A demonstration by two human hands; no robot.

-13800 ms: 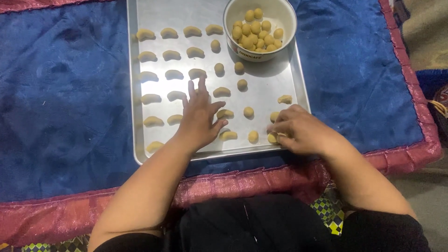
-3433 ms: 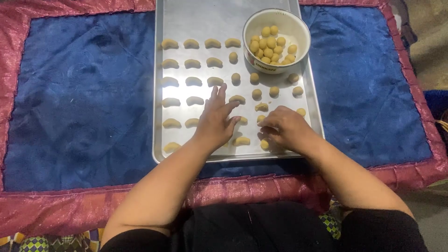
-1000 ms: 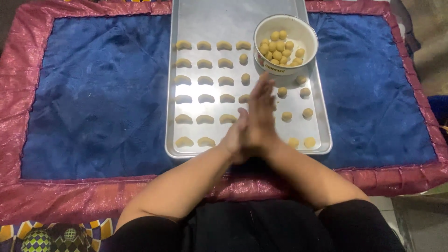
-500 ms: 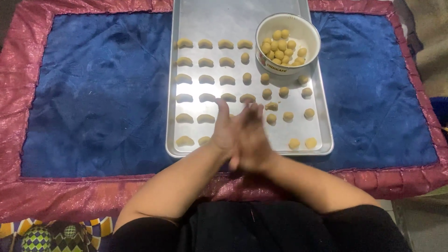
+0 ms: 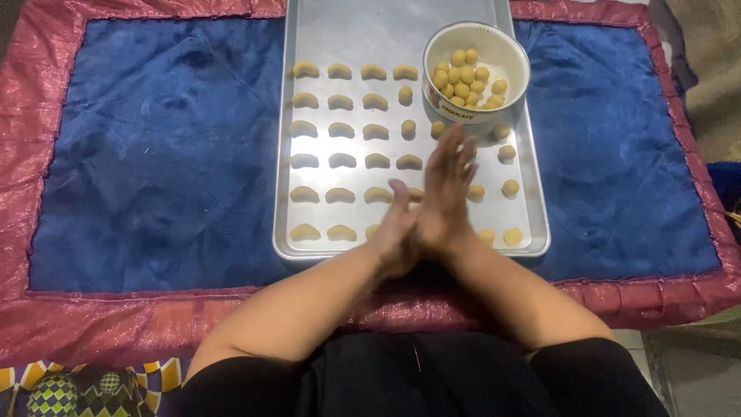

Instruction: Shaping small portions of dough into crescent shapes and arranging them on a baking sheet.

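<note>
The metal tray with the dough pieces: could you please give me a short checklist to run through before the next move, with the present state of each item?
1. Left hand and right hand pressed palm to palm above the tray: ok.
2. Dough between the palms: cannot tell, the hands hide it.
3. White bowl upright on the tray's far right corner, round dough balls inside: ok.
4. Crescent pieces in even rows on the tray's left part: ok.
5. Tray flat on the blue cloth: ok.
6. Bare spot in the near row: cannot tell, the hands cover it.
</note>
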